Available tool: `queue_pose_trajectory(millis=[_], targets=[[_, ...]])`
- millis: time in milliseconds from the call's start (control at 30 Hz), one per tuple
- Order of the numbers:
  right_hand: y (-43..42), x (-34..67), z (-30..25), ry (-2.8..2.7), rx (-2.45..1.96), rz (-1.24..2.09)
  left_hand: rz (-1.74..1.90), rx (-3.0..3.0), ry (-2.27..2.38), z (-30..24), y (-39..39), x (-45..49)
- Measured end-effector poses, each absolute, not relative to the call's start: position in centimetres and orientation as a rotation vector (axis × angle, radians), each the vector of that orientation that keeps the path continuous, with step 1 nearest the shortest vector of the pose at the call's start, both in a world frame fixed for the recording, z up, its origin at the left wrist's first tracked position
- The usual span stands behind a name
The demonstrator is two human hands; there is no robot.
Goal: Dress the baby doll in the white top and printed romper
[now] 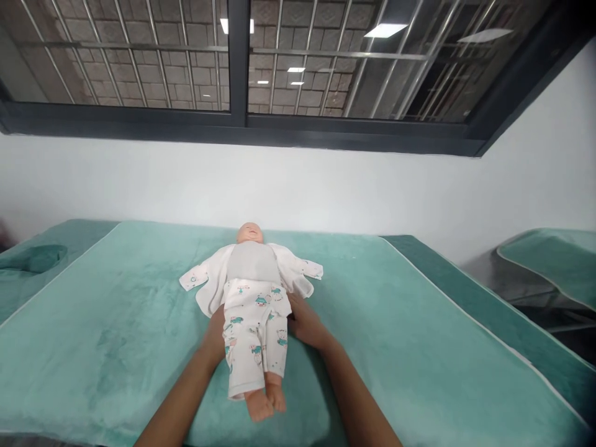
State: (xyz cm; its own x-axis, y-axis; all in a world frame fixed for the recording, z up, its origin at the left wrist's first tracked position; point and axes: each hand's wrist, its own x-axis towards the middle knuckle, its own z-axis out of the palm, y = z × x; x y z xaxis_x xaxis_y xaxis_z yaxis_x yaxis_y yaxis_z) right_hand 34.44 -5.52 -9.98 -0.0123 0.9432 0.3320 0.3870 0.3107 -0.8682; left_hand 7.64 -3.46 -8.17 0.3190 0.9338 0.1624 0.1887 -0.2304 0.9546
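A baby doll (pixel 254 292) lies on its back in the middle of a teal-covered table (pixel 116 323), head toward the wall. It wears white printed trousers (pixel 255 338) and an open white top (pixel 298 273) spread to both sides, its grey torso bare. My left hand (pixel 215 332) is pressed against the doll's left hip, fingers tucked behind the trousers and hidden. My right hand (pixel 302 323) grips the other hip at the trouser waist, fingers curled against the cloth. The doll's bare feet (pixel 265 400) point toward me.
A white wall and a dark-framed barred window (pixel 237 68) rise behind the table. A bunched teal cloth (pixel 35 257) lies at the far left. Another teal-covered surface (pixel 554 261) stands to the right, across a gap.
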Motion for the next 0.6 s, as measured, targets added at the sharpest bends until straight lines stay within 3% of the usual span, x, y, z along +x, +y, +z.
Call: queue_pose_trajectory(millis=[100, 267, 467, 600], targets=[[-6.0, 33.8, -10.4, -1.955, -1.416, 0.382, 0.998, 1.694, 1.049, -8.2, -3.4, 7.6], [-5.9, 33.1, -10.4, -2.122, -1.511, 0.082, 1.022, 1.714, 1.032, -8.8, -3.5, 7.4], [-8.9, 33.6, -9.8, -2.199, -1.44, 0.055, 0.974, 1.947, 1.09, -9.1, -3.2, 7.1], [-9.9, 33.9, -8.9, -2.195, -1.383, 0.227, 0.913, 2.136, 1.092, -9.4, -3.3, 6.7]])
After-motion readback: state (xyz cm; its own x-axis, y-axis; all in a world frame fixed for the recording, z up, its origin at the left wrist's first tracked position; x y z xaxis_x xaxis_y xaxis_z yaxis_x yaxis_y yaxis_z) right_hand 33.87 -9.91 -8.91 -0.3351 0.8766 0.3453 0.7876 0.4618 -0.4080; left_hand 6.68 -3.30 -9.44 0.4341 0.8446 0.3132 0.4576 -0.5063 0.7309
